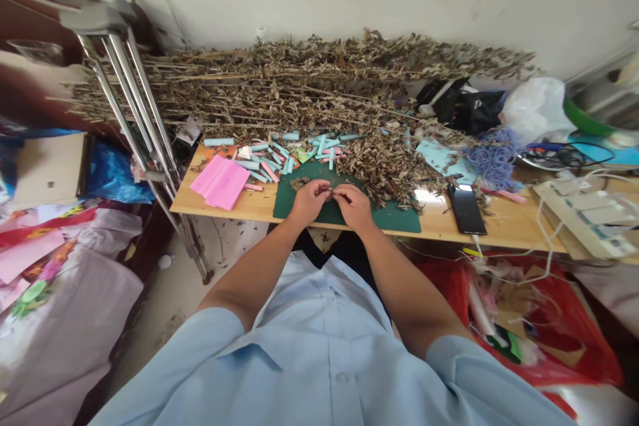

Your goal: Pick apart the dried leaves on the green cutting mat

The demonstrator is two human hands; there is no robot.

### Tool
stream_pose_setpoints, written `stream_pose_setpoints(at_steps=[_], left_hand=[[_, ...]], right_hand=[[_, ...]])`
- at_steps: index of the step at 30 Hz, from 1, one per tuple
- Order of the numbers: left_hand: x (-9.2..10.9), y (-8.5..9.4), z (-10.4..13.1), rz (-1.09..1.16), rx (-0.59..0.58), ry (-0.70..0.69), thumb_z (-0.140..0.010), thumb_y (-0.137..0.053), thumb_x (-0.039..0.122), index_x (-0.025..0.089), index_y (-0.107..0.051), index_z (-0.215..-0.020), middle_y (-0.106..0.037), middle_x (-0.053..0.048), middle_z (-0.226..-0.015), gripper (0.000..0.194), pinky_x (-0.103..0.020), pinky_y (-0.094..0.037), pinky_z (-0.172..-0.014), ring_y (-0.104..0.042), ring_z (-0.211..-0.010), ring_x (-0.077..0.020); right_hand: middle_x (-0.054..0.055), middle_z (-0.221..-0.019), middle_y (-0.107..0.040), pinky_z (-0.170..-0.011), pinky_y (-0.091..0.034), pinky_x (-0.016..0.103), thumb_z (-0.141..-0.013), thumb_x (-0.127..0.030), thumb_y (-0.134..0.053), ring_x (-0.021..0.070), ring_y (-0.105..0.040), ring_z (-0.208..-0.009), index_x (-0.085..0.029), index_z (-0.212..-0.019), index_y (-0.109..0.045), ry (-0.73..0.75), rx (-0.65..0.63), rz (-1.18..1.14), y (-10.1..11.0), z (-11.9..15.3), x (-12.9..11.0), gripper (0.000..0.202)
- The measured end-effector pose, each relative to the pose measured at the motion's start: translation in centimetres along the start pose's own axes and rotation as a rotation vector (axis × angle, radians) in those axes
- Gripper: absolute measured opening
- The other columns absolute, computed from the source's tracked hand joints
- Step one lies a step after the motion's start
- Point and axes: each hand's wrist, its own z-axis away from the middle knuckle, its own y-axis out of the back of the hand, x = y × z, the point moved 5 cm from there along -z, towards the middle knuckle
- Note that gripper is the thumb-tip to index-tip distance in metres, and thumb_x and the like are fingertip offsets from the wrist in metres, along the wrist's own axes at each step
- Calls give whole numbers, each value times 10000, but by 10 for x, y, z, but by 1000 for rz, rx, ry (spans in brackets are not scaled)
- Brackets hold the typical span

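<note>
Here, both hands meet over the green mat (394, 218) at the near edge of the bench (504, 226): the left hand (309, 200) and right hand (353, 203) are each curled, fingertips pinched on a small dried sprig (331, 194) held between them just above the mat. Loose dried leaves (389, 166) lie heaped just beyond the right hand, with long dried stalks (299, 83) piled along the wall. Pink paper (219, 181) and blue rolls (272, 158) lie left of the mat, a phone (466, 208) to its right.
</note>
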Motion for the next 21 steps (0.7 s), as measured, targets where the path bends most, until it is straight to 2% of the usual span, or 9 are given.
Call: stream_pose_setpoints(at_steps=[6, 10, 13, 17, 21], left_hand=[[-2, 5, -2, -49, 30, -15, -807, -639, 144, 158, -696, -948, -721, -30, -846, 153, -295, -582, -781, -684, -739, -130], [1, 4, -1, -52, 13, -2, -809, -639, 142, 153, -703, -941, -721, -30, -806, 147, -291, -582, -752, -690, -719, -139], [4, 4, 0, -87, 3, -16, -818, -632, 142, 148, -709, -952, -729, -40, -837, 154, -295, -580, -761, -695, -730, -142], [7, 5, 0, -210, -29, -100, -816, -644, 151, 167, -726, -959, -733, -47, -908, 166, -302, -567, -813, -697, -804, -150], [4, 5, -1, -249, -37, -121, -811, -657, 156, 180, -731, -971, -731, -45, -925, 178, -301, -563, -829, -692, -841, -154]], right_hand=[[55, -1073, -678, -968, -515, 401, -910, -261, -546, 195, -639, -1030, -255, -950, -729, 36, -15, 12, -2, -2, 0, 187], [53, -1008, -681, -919, -531, 367, -909, -283, -547, 187, -649, -971, -241, -924, -724, 23, 23, 22, -1, -1, 2, 183], [49, -947, -696, -855, -543, 355, -888, -314, -572, 191, -655, -883, -223, -902, -695, -56, 47, 44, -1, 1, 5, 153], [37, -884, -695, -798, -544, 338, -869, -339, -586, 183, -644, -791, -213, -874, -658, -150, 77, 50, 1, 3, 8, 146], [45, -930, -694, -861, -535, 346, -874, -292, -577, 189, -652, -877, -218, -852, -668, -73, 63, 35, 1, 2, 4, 119]])
